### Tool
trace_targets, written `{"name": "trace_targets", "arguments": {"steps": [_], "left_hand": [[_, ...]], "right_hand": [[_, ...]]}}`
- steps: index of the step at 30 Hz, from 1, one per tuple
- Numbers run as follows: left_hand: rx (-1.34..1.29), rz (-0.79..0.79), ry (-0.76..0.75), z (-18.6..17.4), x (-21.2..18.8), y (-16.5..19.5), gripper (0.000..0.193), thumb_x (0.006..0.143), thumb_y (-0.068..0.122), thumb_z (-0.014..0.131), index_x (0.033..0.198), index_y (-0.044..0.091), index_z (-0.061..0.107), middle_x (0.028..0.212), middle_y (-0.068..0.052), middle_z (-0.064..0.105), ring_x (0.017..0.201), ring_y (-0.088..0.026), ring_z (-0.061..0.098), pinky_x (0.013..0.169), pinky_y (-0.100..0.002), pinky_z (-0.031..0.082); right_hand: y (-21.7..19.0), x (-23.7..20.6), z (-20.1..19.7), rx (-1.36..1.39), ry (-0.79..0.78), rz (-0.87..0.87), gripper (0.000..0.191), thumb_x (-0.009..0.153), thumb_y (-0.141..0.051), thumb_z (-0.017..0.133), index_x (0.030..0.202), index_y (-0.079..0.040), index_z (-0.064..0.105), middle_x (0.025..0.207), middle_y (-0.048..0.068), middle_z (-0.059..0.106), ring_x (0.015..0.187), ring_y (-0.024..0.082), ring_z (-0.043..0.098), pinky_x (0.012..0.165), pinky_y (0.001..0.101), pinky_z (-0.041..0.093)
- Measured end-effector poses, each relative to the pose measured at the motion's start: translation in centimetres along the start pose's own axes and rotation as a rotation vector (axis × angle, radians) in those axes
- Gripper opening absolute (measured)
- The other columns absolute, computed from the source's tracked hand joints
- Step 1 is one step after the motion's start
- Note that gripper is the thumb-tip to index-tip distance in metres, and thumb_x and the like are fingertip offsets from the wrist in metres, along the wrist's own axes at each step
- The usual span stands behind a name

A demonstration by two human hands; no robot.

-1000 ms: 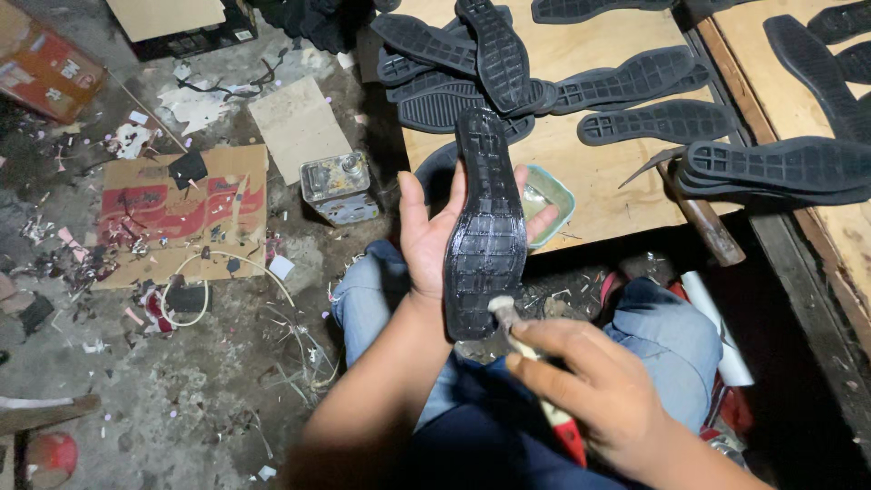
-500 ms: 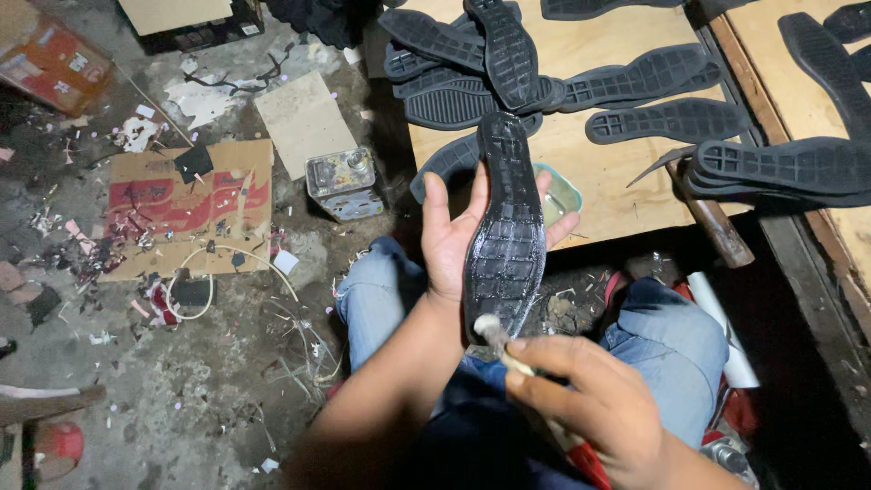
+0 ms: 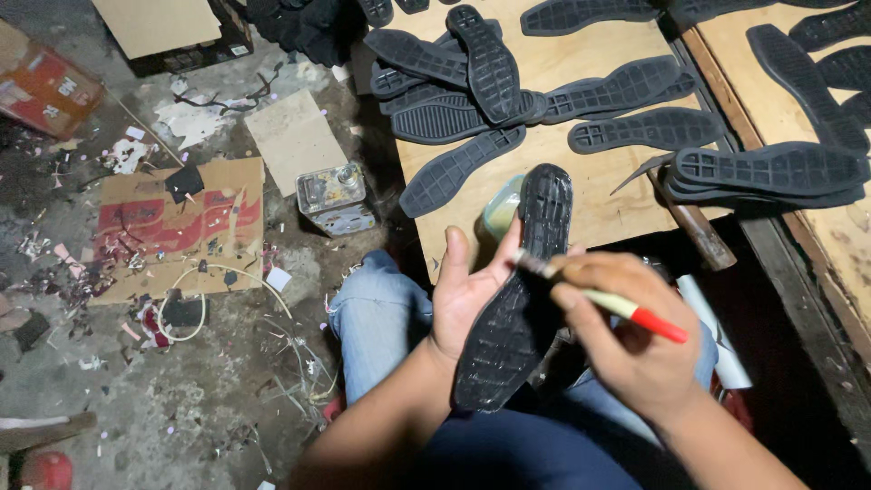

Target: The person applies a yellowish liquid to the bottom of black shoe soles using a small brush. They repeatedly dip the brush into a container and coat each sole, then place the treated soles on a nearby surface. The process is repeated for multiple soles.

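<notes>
So my left hand (image 3: pixel 467 295) has its fingers curled up around 1 black rubber sole (image 3: pixel 517 299), held tread-up over my lap just off the near edge of the table (image 3: pixel 581 213), while my right hand (image 3: pixel 626 340) pinches a small brush with a red-tipped handle (image 3: pixel 603 299), bristles touching the sole around its middle. Can't really tell how much of it is coated, so I'd guess I'm partway through this one. A whole pile of soles (image 3: pixel 472 77) sits toward the table's far edge, with the glue pot (image 3: pixel 501 207) right behind the sole.
</notes>
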State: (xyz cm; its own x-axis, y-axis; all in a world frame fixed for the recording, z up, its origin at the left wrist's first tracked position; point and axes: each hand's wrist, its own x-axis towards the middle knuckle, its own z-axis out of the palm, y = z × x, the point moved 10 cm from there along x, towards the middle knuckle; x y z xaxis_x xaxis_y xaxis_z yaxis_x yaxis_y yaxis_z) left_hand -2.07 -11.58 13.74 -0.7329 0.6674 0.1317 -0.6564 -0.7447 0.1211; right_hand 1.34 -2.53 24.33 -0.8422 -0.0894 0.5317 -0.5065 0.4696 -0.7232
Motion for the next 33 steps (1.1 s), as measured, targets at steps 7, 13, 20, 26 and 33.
{"name": "trace_targets", "arguments": {"steps": [7, 13, 20, 26, 33], "left_hand": [[-0.465, -0.180, -0.041, 1.6, -2.6, -1.2, 0.109, 0.094, 0.082, 0.047, 0.177, 0.027, 0.002, 0.169, -0.021, 0.028, 0.150, -0.044, 0.038, 0.123, -0.063, 0.031], [-0.116, -0.257, -0.115, 2.8, -4.3, -2.5, 0.117, 0.090, 0.083, 0.057, 0.177, 0.030, -0.001, 0.173, -0.006, 0.019, 0.158, -0.034, 0.019, 0.113, -0.077, 0.020], [-0.067, -0.262, -0.103, 3.0, -5.1, -2.5, 0.121, 0.090, 0.082, 0.062, 0.175, 0.028, -0.005, 0.176, -0.006, 0.013, 0.162, -0.036, 0.008, 0.110, -0.077, 0.021], [-0.112, -0.237, -0.118, 2.8, -5.4, -1.9, 0.121, 0.090, 0.078, 0.063, 0.175, 0.027, -0.005, 0.177, -0.004, 0.011, 0.164, -0.037, 0.003, 0.109, -0.077, 0.025], [-0.173, -0.221, -0.121, 2.6, -5.5, -1.7, 0.118, 0.092, 0.075, 0.064, 0.176, 0.028, -0.005, 0.176, -0.005, 0.012, 0.165, -0.037, -0.001, 0.109, -0.077, 0.025]], "right_hand": [[0.9, -1.1, -0.2, 0.273, -0.135, 0.149, 0.025, 0.087, 0.003, 0.074, 0.111, 0.003, 0.067, 0.108, 0.015, 0.073, 0.093, 0.016, 0.072, 0.081, 0.0261, 0.057], [3.8, 0.4, -4.2, 0.255, 0.158, 0.226, 0.022, 0.098, 0.005, 0.070, 0.118, 0.006, 0.062, 0.107, 0.012, 0.071, 0.086, 0.011, 0.068, 0.076, 0.0228, 0.055], [2.5, 0.4, -4.9, 0.062, 0.186, 0.150, 0.022, 0.095, 0.003, 0.074, 0.114, 0.006, 0.063, 0.101, 0.010, 0.071, 0.086, 0.012, 0.067, 0.079, 0.0247, 0.055], [3.7, -0.3, -6.6, 0.013, 0.293, 0.192, 0.018, 0.101, 0.000, 0.073, 0.116, 0.003, 0.064, 0.105, 0.009, 0.072, 0.089, 0.009, 0.068, 0.082, 0.0222, 0.055], [5.8, -1.8, -6.9, 0.003, 0.295, 0.262, 0.015, 0.104, 0.000, 0.071, 0.116, 0.004, 0.064, 0.099, 0.010, 0.072, 0.085, 0.010, 0.067, 0.079, 0.0220, 0.054]]}}
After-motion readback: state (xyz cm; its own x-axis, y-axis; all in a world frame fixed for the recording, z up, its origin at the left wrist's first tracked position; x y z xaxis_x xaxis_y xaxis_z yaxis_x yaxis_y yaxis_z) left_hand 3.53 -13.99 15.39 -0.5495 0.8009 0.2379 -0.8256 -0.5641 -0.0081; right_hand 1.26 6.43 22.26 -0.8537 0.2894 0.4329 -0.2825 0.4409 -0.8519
